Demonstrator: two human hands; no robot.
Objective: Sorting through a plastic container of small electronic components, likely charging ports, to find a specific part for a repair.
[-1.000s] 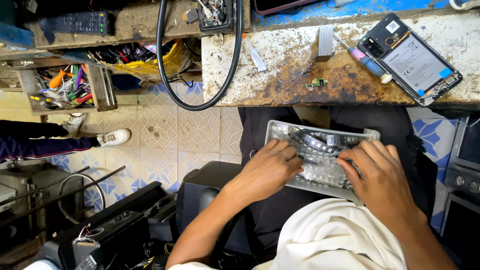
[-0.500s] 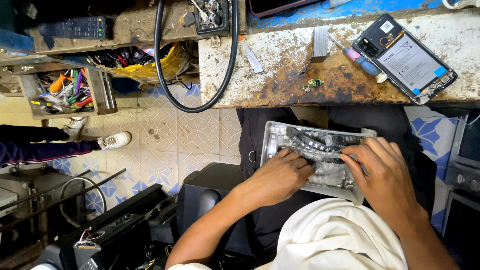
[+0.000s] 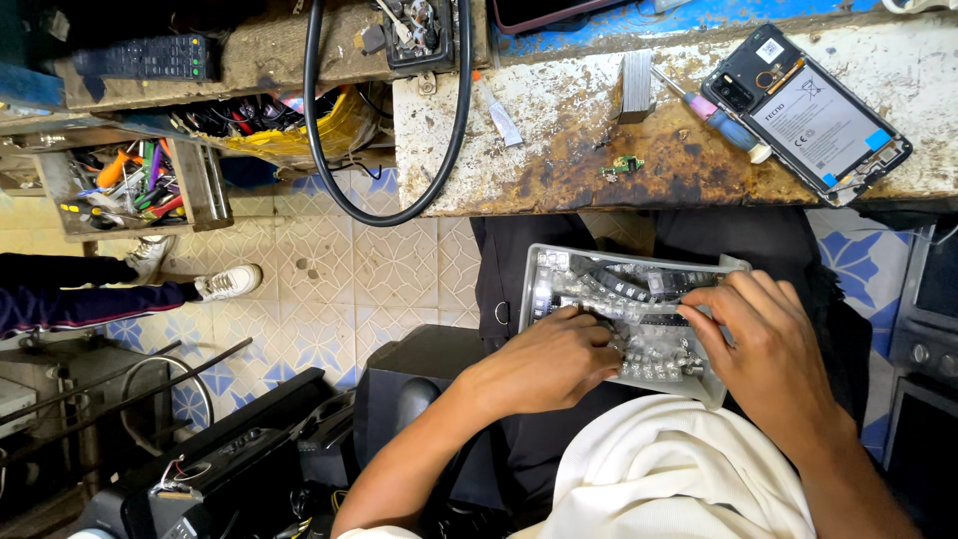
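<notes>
Head view looks down on a grey parts tray [image 3: 539, 271] resting on the lap, just below the bench edge [image 3: 559, 205], likely kept there so both hands can sift it; the left hand [image 3: 554, 359] lies curled over the small components [image 3: 639, 299], fingertips pressed among them; the right hand [image 3: 763, 344] bends in from the other side, fingers digging, whether pinching anything I cannot tell; an opened phone [image 3: 808, 115] and screwdriver [image 3: 714, 110] lie well apart above; open floor lies leftward.
</notes>
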